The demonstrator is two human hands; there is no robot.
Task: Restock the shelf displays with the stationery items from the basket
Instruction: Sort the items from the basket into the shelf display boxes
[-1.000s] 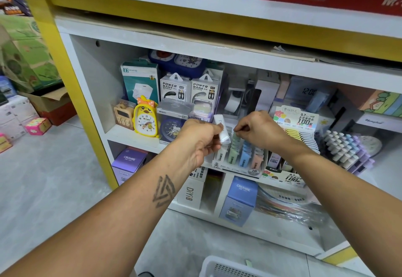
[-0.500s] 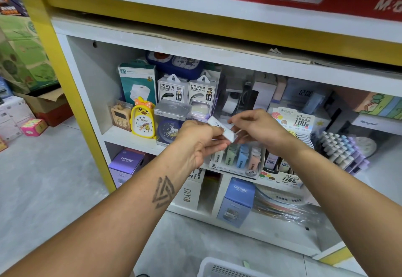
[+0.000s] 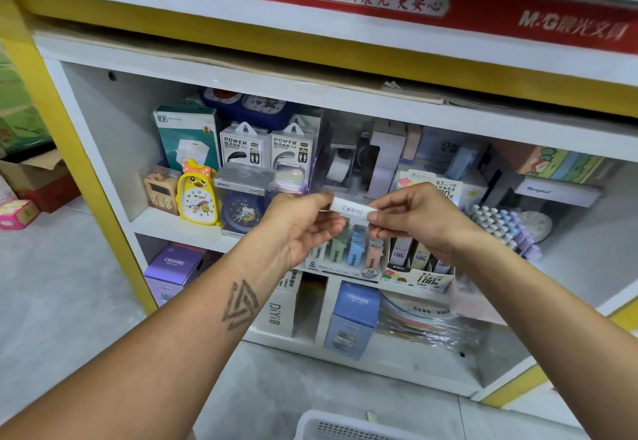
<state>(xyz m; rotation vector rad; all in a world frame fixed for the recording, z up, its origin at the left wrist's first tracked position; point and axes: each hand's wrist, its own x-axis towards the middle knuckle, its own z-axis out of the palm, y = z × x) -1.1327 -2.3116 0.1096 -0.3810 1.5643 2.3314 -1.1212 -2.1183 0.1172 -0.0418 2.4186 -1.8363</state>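
Midway at best: both hands, left (image 3: 303, 222) and right (image 3: 414, 218), pinching the ends of a small white printed lead case (image 3: 352, 209) just above the pastel lead-case display (image 3: 348, 253), not yet slotted, white basket (image 3: 345, 427) waiting below.

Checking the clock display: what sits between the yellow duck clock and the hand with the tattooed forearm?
In the head view, a dark blue round clock in a clear box stands between the yellow duck clock and the left hand.

Both arms outstretched, left hand (image 3: 303, 223) and right hand (image 3: 412, 217) apparently pinching
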